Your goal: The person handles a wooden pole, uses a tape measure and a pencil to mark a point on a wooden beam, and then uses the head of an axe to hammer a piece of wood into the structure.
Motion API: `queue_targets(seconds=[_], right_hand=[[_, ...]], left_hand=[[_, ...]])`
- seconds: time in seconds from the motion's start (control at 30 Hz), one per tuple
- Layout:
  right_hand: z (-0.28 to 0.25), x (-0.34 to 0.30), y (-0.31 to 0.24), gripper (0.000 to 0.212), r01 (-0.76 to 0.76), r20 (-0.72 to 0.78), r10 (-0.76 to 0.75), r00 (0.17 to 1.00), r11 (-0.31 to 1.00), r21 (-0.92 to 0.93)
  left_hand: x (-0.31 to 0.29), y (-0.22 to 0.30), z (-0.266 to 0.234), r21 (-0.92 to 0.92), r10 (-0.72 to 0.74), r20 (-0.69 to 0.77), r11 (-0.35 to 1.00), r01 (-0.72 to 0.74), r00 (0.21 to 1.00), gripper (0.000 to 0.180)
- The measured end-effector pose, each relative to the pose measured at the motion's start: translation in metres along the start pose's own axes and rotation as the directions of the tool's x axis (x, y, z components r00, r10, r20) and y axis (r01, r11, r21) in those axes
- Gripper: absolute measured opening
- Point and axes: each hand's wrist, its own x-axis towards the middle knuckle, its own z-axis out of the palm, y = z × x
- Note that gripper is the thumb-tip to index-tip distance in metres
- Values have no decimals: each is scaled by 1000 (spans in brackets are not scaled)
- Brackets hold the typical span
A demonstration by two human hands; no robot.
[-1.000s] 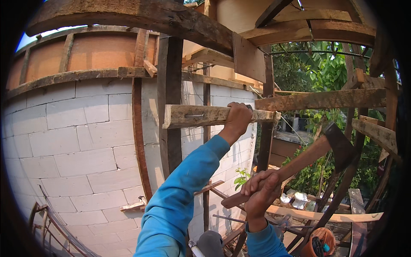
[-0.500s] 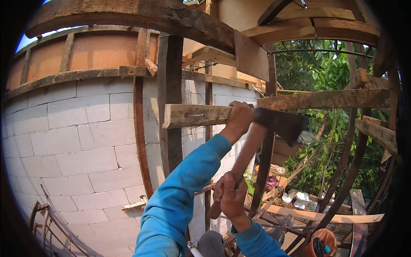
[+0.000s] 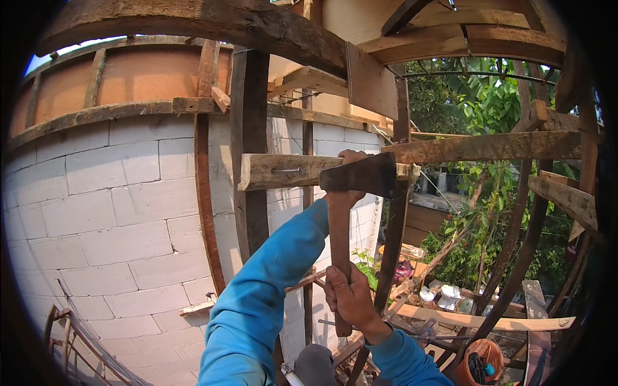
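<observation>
My right hand is closed round the lower part of the wooden handle of an axe. The handle stands nearly upright, and the dark, broad axe head is in front of a short wooden beam. My left hand is wrapped over that beam, partly hidden behind the axe head. Toward the beam's left end, a nail sticks out of its face. The beam crosses a dark upright post on the left and reaches another post on the right.
A white block wall fills the left. Overhead runs a thick timber; another horizontal timber spans the right. Below right are an orange bucket holding tools and a long pale plank. Green plants grow beyond the frame.
The axe has swung left, its head moving from beyond my left hand to in front of it, and its handle is more upright. My left hand stays on the beam.
</observation>
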Motion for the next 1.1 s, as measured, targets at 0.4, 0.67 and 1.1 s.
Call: queue_targets(seconds=[0.4,0.67,1.1], right_hand=[[7,-3,4,24,43,-33,-41,999,996,77],[10,12,14,22,279,-56,-286,957,954,-112],[5,12,-2,28,-10,28,11,1000,999,-33]], left_hand=[[-11,-6,-24,77,86,-131,994,-76,988,20],[-4,13,-24,42,48,36,998,-49,998,15],[-22,0,26,-123,27,-148,991,-45,989,14]])
